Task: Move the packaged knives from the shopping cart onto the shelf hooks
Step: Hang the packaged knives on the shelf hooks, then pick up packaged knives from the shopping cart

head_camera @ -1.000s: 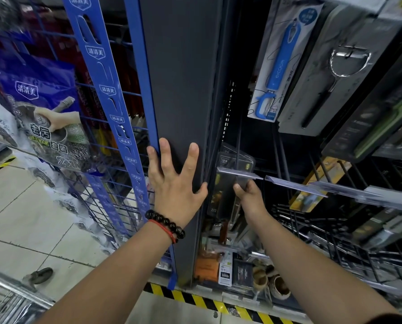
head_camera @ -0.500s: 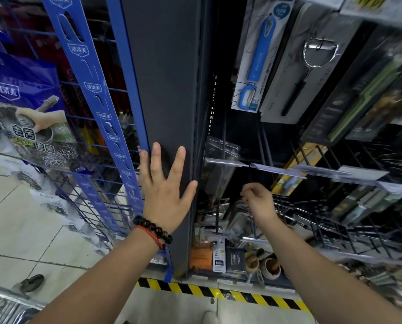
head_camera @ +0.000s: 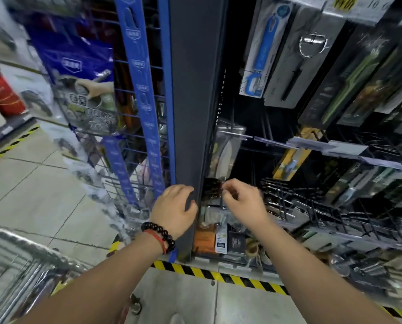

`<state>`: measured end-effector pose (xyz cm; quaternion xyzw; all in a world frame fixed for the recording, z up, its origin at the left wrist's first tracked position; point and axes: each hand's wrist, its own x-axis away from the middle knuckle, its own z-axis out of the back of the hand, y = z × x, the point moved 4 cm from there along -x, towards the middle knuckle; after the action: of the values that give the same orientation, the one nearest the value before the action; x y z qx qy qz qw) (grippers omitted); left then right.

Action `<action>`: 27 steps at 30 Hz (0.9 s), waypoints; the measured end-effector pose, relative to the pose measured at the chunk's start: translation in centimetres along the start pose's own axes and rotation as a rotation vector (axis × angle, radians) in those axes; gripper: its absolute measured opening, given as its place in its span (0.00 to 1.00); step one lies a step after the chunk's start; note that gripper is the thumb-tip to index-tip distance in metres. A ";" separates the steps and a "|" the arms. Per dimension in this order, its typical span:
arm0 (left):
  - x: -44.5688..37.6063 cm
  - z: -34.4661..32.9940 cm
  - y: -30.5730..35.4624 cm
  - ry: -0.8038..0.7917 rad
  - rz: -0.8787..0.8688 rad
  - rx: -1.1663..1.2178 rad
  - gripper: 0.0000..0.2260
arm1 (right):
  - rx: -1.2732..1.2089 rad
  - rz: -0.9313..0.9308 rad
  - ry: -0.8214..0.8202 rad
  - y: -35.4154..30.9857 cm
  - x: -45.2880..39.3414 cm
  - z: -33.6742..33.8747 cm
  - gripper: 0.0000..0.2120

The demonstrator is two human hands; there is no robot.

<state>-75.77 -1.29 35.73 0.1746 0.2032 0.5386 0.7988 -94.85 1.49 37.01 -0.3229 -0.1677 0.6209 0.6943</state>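
A clear-packaged knife (head_camera: 225,153) hangs on a hook at the left end of the dark shelf, just right of the grey upright panel (head_camera: 193,90). My left hand (head_camera: 175,210), with bead bracelets on the wrist, curls around the panel's edge. My right hand (head_camera: 244,202) is below the hanging knife with loosely curled fingers near the package's dark lower end; I cannot tell if they touch it. The shopping cart's metal rim (head_camera: 15,253) shows at the lower left. Bare wire hooks (head_camera: 288,197) stick out to the right of my right hand.
More packaged knives and peelers (head_camera: 296,66) hang on the upper hooks. A blue wire rack (head_camera: 139,90) with bagged goods stands left of the panel. Small packages (head_camera: 218,239) lie on the bottom shelf above a yellow-black floor stripe (head_camera: 218,275).
My right hand let go of the hanging knife package and dropped down below it. My left hand slid down the panel and curled its fingers. The view tilted downward.
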 end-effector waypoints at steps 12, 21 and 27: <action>26.4 1.2 -6.4 -0.012 0.470 0.046 0.13 | -0.222 0.080 -0.315 -5.0 17.8 -12.3 0.03; 39.9 7.2 -9.1 0.077 0.645 0.062 0.19 | -0.186 0.153 -0.569 -13.9 28.7 -18.1 0.04; 49.5 10.7 -16.5 0.110 0.730 0.062 0.18 | -0.180 0.181 -0.646 -21.3 35.1 -24.8 0.04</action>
<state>-40.53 38.28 29.94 0.2308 0.1863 0.7903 0.5362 -56.99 29.21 26.91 -0.1833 -0.4036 0.7330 0.5160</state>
